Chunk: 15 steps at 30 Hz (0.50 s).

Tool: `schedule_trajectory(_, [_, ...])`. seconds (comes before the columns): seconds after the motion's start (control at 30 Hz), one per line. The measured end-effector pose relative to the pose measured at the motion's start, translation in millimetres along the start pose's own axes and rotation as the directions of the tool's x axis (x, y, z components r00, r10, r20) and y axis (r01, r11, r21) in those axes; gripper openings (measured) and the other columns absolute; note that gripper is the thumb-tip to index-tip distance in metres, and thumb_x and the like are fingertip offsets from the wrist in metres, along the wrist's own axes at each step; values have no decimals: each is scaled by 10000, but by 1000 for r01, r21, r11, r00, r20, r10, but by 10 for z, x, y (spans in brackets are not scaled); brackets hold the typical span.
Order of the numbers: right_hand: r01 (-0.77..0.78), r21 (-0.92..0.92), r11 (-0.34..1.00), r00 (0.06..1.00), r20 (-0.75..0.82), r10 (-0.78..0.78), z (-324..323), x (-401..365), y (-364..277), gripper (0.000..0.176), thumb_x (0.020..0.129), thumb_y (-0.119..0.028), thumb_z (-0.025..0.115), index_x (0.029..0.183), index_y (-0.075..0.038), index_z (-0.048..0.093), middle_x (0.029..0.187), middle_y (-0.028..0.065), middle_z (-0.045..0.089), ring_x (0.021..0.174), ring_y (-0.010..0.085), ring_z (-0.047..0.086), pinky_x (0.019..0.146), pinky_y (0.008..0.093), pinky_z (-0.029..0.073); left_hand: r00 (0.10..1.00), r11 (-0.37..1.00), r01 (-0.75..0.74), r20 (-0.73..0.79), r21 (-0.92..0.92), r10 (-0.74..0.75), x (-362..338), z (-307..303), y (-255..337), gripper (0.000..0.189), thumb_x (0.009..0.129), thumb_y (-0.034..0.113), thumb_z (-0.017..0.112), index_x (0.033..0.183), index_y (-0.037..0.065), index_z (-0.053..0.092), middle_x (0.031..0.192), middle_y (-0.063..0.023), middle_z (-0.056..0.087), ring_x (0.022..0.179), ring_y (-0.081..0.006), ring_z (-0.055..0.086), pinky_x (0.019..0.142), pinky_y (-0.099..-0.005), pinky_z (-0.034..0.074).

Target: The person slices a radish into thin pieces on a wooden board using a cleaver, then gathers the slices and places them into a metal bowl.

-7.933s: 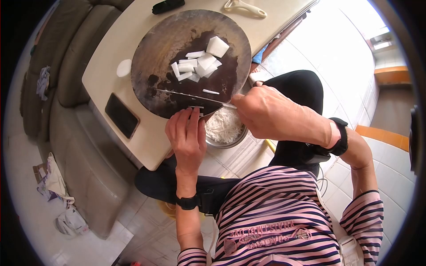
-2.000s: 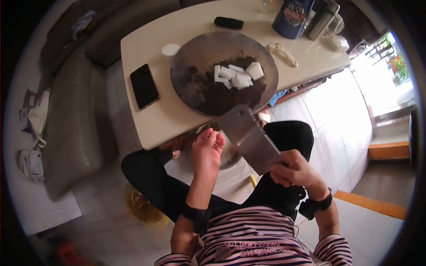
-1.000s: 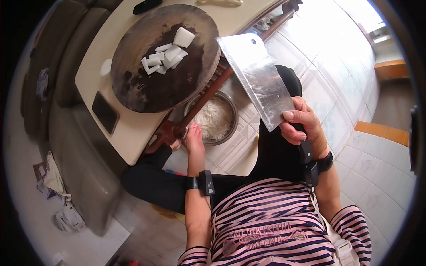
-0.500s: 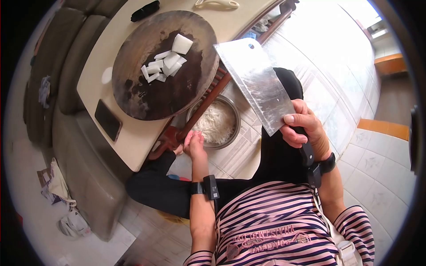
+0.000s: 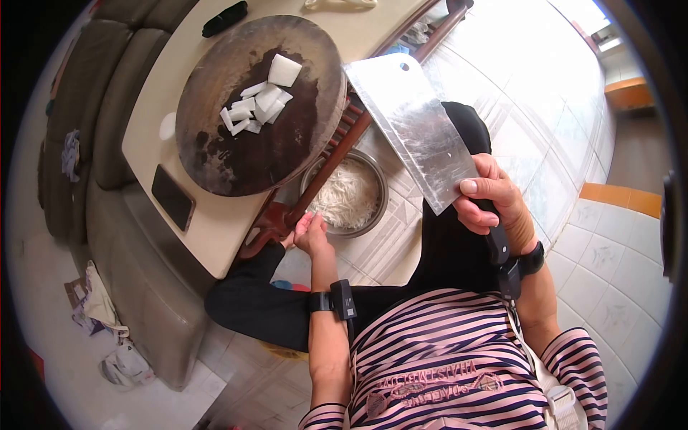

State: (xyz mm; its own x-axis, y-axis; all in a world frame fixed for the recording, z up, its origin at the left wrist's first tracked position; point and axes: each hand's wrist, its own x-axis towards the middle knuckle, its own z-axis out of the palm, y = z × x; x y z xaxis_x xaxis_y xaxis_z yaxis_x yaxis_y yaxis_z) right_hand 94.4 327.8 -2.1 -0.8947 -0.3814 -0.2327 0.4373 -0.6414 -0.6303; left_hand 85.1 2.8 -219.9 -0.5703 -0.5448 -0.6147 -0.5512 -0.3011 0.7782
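My right hand (image 5: 492, 195) grips a cleaver (image 5: 412, 125) by its black handle, its broad blade raised beside the chopping board. My left hand (image 5: 311, 233) is low by the near-left rim of a metal bowl (image 5: 384, 188), its fingers curled together; whatever they may hold is hidden. White shreds (image 5: 349, 195) fill the bowl, which is on the floor, partly covered by a wooden rail. On the round wooden chopping board (image 5: 287, 154) lie several white chunks (image 5: 267, 100), with one larger squarish white piece (image 5: 284, 70) at the far end.
The board rests on a cream table (image 5: 154, 132) with a dark phone (image 5: 173, 197) near its edge. A black object (image 5: 224, 19) and a cream-handled tool (image 5: 340, 3) lie farther back. A grey sofa (image 5: 143, 265) stands left; a reddish-brown wooden rail (image 5: 326, 175) runs beside the table.
The view has shifted slightly, so the board and its pieces appear a little farther left. Both hands keep nearly the same pose, and the cleaver stays raised.
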Motion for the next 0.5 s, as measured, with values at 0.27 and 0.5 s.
schedule_trajectory(0.27, [6, 17, 1000, 1000, -1, -6, 58, -17, -30, 157, 913, -85, 560, 908, 72, 554, 531, 88, 509, 311, 71, 386, 279, 224, 332, 947, 962, -268, 195, 49, 254, -153, 5, 159, 270, 880, 118, 669, 1128, 18, 632, 946, -5, 647, 771, -46, 560, 645, -189, 455])
schedule_trajectory(0.5, [6, -7, 1000, 1000, -17, -6, 10, -6, -97, 142, 944, -82, 524, 905, 53, 536, 549, 63, 506, 341, 49, 374, 322, 210, 329, 695, 813, -577, 480, -72, 535, -1200, 36, 1711, 184, 915, 27, 636, 1087, -35, 649, 908, -30, 664, 781, -69, 609, 704, -199, 498])
